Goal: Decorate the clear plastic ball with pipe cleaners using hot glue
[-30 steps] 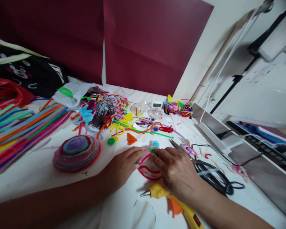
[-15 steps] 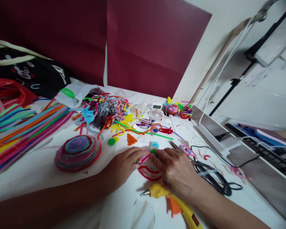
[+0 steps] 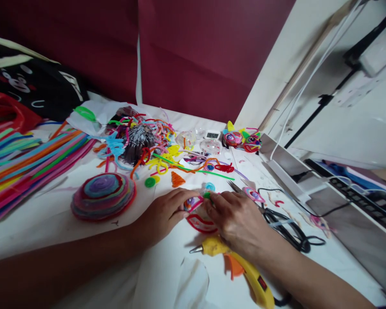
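Note:
Between my hands is a clear, rounded plastic piece (image 3: 202,212), with a red pipe-cleaner outline (image 3: 196,225) at its lower side. My left hand (image 3: 165,211) grips its left edge, fingers closed beside a pink-rimmed pipe-cleaner eye (image 3: 191,203). The fingers of my right hand (image 3: 236,219) are bent onto the right side, touching a small green piece (image 3: 206,195); their tips are partly hidden. Just below lies a yellow glue gun (image 3: 214,247), its metal tip pointing left. A blue pipe-cleaner coil (image 3: 209,186) sits just beyond the fingers.
A striped pipe-cleaner dome (image 3: 103,196) and bundled pipe cleaners (image 3: 48,165) lie to the left. Scissors (image 3: 234,187), a black cable (image 3: 291,231) and another coiled eye (image 3: 253,194) are on the right. Clear balls (image 3: 210,146) and a small digital clock (image 3: 212,135) stand farther back.
The camera view has shifted slightly. Both hands stay on the clear piece, and more of the pink-rimmed eye shows beside my left fingers. The glue gun rests in the same place.

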Motion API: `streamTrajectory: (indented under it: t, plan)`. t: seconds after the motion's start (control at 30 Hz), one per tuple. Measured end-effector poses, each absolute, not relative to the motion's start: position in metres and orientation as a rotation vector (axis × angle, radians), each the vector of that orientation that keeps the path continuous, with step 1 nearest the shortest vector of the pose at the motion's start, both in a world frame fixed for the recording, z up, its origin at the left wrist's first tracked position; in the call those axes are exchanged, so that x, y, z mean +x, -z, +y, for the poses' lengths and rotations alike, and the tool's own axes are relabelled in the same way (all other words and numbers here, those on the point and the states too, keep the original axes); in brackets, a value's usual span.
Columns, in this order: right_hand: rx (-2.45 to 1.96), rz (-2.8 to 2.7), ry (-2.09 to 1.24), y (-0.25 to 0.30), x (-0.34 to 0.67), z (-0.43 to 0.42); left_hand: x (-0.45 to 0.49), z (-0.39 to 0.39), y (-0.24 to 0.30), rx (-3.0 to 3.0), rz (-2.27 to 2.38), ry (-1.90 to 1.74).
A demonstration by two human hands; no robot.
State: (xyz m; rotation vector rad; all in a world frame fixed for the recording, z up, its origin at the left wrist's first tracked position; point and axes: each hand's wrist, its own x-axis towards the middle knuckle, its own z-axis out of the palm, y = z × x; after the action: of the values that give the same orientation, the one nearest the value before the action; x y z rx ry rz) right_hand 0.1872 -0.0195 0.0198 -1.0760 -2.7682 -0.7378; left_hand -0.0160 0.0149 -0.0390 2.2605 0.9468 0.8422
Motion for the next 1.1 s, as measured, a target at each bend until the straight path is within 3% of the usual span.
streamTrajectory:
  t: [1.1]
  plan:
    - [-1.16, -2.824, 0.676, -0.0154, 0.1865, -0.0203, -0.0172, 0.0114, 0.035, 2.167, 1.039, -0.844]
